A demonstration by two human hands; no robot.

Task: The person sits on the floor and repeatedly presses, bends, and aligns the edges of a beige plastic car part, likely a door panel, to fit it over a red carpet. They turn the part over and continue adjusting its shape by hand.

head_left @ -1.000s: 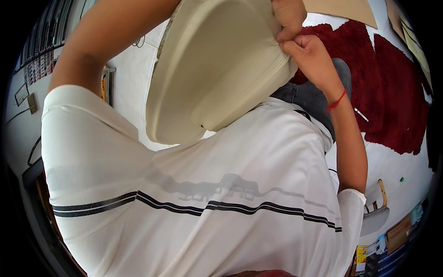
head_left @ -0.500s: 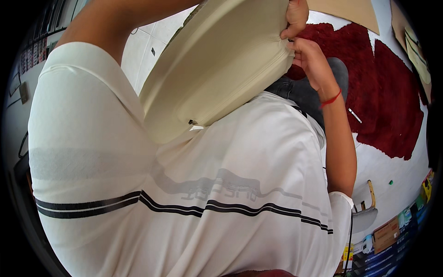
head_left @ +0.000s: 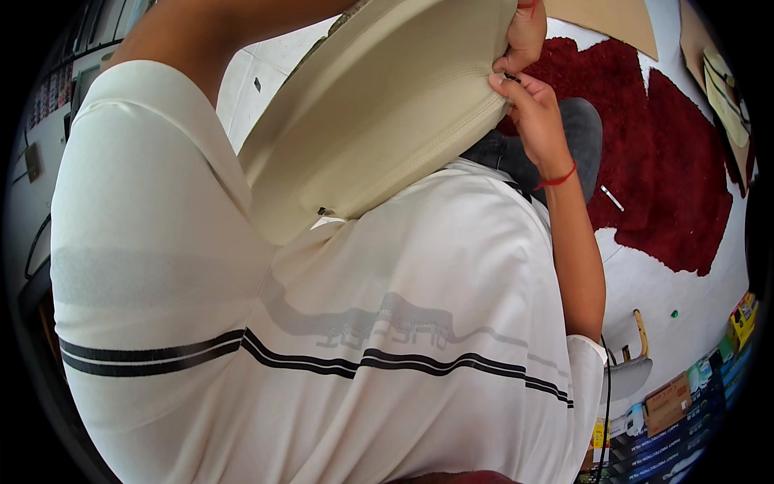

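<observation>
A large cream panel (head_left: 387, 121), smooth and stitched along its lower side, leans across my lap against my white shirt. My left arm reaches over behind it, and my left hand (head_left: 526, 39) is closed on its far right corner. Just below, my right hand (head_left: 538, 117) pinches the same corner, thumb on the cream face. A small black piece (head_left: 512, 77) shows at the right fingertips; its kind is unclear. Another small black piece (head_left: 324, 211) pokes out near the panel's lower left end. The back of the panel is hidden.
Dark red shaggy carpet pieces (head_left: 645, 169) lie on the pale floor at the right, with a white stick-like thing (head_left: 613, 198) on them. Brown board (head_left: 609, 24) is at the far side. Boxes (head_left: 669, 403) stand at the lower right, near a grey seat (head_left: 629, 379).
My right hand has turned and shifted slightly left and down, its thumb now over the panel corner, where more of the small black piece shows. My left hand keeps its hold.
</observation>
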